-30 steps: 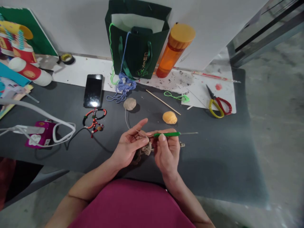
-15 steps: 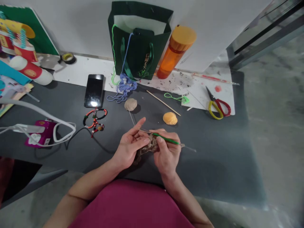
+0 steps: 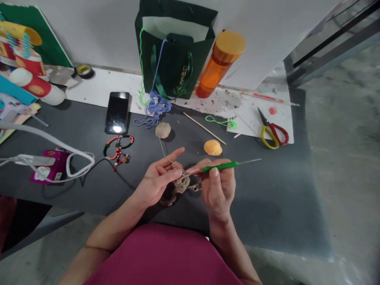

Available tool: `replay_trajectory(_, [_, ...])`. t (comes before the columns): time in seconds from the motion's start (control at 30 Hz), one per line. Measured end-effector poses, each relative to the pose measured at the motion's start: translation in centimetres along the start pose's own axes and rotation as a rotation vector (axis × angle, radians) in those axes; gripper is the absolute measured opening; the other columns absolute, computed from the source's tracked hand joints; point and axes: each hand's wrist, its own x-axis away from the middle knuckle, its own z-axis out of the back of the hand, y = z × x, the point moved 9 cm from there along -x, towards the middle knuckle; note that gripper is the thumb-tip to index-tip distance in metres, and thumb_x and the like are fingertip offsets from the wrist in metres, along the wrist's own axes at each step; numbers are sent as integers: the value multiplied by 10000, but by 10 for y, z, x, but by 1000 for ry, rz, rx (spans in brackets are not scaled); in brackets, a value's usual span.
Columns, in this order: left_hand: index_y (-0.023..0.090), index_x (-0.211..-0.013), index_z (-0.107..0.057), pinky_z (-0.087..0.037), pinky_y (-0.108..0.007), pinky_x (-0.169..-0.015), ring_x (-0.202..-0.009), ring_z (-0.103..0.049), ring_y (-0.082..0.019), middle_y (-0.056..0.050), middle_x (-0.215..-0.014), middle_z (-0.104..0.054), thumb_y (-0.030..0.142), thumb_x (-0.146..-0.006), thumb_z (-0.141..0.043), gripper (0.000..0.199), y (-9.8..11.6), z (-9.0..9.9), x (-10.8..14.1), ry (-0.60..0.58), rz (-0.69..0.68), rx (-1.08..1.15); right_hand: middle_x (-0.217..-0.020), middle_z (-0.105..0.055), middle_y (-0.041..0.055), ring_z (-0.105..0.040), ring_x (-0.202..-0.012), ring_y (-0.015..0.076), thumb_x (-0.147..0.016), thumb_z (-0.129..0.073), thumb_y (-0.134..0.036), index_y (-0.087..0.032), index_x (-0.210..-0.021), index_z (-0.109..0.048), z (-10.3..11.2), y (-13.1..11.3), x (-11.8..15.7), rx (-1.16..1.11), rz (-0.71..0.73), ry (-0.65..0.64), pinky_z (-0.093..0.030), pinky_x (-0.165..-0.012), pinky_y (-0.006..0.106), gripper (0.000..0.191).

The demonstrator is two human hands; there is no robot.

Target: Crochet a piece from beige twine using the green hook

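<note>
Rightward and away from the left hand [image 3: 157, 180] the right hand [image 3: 221, 188] has shifted since half a second ago, and the green-handled hook [image 3: 221, 166] now slants slightly upward to the right rather than down; more of the beige crochet piece [image 3: 181, 184] shows between the hands. Right thumb and fingers pinch the hook's handle, its thin shaft jutting out to the right, its other end at the piece's upper edge; the left hand grips the piece between thumb and fingers, its forefinger stretched out, with a beige strand [image 3: 162, 146] running across it and back to a beige yarn ball [image 3: 163, 130] on the grey table [image 3: 282, 206]. Just beyond the right hand lies a yellow ball [image 3: 213, 147], near a thin stick [image 3: 204, 128]; to the left, a beaded bracelet [image 3: 118, 148] sits just below a phone [image 3: 117, 113]; farther out are red-and-yellow scissors [image 3: 271, 132] at the right, tangled blue yarn [image 3: 156, 107], a dark green bag [image 3: 172, 63], and an orange bottle [image 3: 218, 65] standing beside the bag.
</note>
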Motion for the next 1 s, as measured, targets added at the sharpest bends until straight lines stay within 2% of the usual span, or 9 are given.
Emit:
replay_trajectory(0.1, [218,-1272,-739,-450,-222,-631,-638,-537,-68,39,-738,-638,205,-701,-899,594,9,5,0,50,-111,-93,-814,-785,23,-718,-767,217,-1027,-503,-263,-305,-1062,-571,0,-14,3,129,171,-42,-571,-627,368,87])
replay_trajectory(0.2, [237,-1297,-725,-487,-226,-681,-674,-566,-79,42,-734,-661,176,-692,-900,632,17,10,3,110,-240,-203,-881,-812,30,-730,-777,230,-1016,-503,-203,-312,-1137,-572,-2,-29,9,312,367,-56,-589,-671,421,177])
replay_trajectory(0.27, [248,-1307,-720,-508,-233,-723,-692,-589,-88,39,-732,-685,170,-689,-902,649,18,11,4,127,-268,-231,-928,-823,25,-741,-789,215,-1004,-528,-169,-304,-1163,-595,-9,-35,13,437,465,-107,-600,-698,421,220])
replay_trajectory(0.4, [249,-1301,-721,-490,-201,-681,-664,-582,-73,53,-709,-670,195,-675,-918,659,4,10,0,98,-134,-56,-1015,-830,32,-778,-840,204,-939,-649,-126,-297,-1149,-677,-24,-41,18,613,588,-185,-635,-687,387,272])
replay_trajectory(0.53, [256,-1380,-658,-468,-176,-653,-637,-560,-56,75,-684,-643,172,-692,-907,737,-12,3,-2,29,55,114,-1077,-834,53,-800,-850,213,-885,-709,-75,-280,-1190,-691,-23,-45,22,588,645,-115,-648,-646,372,367])
replay_trajectory(0.67, [265,-1476,-561,-478,-183,-664,-650,-584,-62,76,-718,-665,158,-700,-899,853,-14,3,-1,22,91,149,-1009,-843,61,-798,-743,223,-943,-620,-99,-263,-1226,-677,-15,-40,24,505,557,-78,-631,-580,372,332])
replay_trajectory(0.8, [259,-1455,-581,-474,-171,-654,-633,-570,-54,85,-689,-641,152,-706,-893,819,-10,6,-3,41,60,140,-899,-813,45,-694,-528,145,-970,-573,-137,-262,-1107,-734,-2,-28,21,526,369,25,-584,-504,304,246])
replay_trajectory(0.9, [241,-1356,-671,-480,-172,-655,-641,-566,-54,70,-707,-642,153,-699,-894,699,-8,7,-5,44,44,124,-832,-778,4,-688,-517,144,-993,-544,-171,-289,-1085,-672,13,-10,17,271,181,127,-553,-463,279,197])
replay_trajectory(1.0, [226,-1267,-733,-503,-196,-667,-637,-564,-59,59,-722,-626,171,-700,-892,591,-9,3,-4,17,54,116,-729,-748,-26,-699,-519,165,-1033,-478,-225,-296,-1050,-594,11,10,11,36,26,75,-547,-469,288,137])
